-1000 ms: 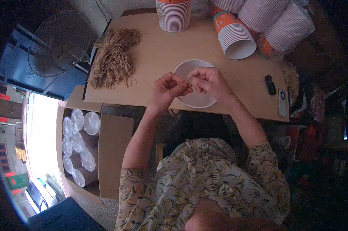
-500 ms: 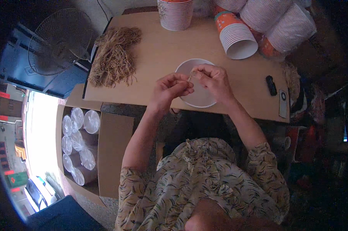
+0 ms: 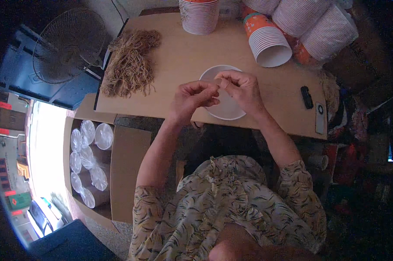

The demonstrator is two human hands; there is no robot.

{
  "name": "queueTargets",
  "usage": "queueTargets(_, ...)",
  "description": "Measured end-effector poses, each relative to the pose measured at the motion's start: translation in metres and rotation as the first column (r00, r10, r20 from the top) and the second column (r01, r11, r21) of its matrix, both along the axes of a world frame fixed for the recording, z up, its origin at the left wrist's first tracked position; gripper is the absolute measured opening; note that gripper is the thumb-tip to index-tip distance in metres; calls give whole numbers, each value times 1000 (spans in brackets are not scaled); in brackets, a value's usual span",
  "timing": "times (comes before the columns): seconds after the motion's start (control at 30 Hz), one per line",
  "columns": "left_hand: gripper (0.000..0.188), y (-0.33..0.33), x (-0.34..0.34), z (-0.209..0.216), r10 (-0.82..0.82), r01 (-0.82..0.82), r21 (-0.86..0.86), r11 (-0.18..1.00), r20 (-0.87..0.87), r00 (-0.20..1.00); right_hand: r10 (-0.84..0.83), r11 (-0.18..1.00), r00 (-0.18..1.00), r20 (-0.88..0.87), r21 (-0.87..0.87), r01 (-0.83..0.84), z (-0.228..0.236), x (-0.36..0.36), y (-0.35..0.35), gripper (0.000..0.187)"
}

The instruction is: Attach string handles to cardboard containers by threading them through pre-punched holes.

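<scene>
Above a white paper tub (image 3: pixel 231 112) at the table's near edge, my two hands meet fingertip to fingertip. My left hand (image 3: pixel 193 99) is closed in a pinch, its thumb and forefinger pressed together. From the other side my right hand (image 3: pixel 243 88) pinches too, its fingertips touching or nearly touching the left ones. Something thin and small seems to be between them, but the fingers hide it. The inside of the tub is partly covered by my hands. A heap of brown, stringy strands (image 3: pixel 129 65) lies on the table to the left.
A tall stack of white tubs (image 3: pixel 200 19) stands at the back of the table (image 3: pixel 174 56). Orange-and-white tubs (image 3: pixel 269 43) lie nested at the right, beside wrapped stacks (image 3: pixel 329 37). A black object (image 3: pixel 306 97) is near the right edge. A carton (image 3: pixel 131 161) of plastic-wrapped stacks and a fan (image 3: pixel 70 48) are left.
My fingertips have come closer together. The thin pale strand seen between them earlier is now mostly hidden. The tub stays in place.
</scene>
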State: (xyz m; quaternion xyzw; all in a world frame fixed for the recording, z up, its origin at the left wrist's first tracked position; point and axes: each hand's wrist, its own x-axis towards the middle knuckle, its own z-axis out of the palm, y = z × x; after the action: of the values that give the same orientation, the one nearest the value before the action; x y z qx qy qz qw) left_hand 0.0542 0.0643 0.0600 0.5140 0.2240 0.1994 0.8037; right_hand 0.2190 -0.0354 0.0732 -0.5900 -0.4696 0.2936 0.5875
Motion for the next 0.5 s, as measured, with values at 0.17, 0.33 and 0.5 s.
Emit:
queueTargets(0.17,21,7,-3,10,29,-20,151,988,-55,998,185,978,974,132,-117,-170,21,15,-6,11)
queueTargets(0.33,13,9,-8,6,26,47,574,817,-117,993,249,965,950,187,-132,-227,17,28,-13,10)
queueTargets(0.5,7,6,-18,2,83,-53,770,635,0,997,68,995,978,-197,-56,-81,3,42,-22,13)
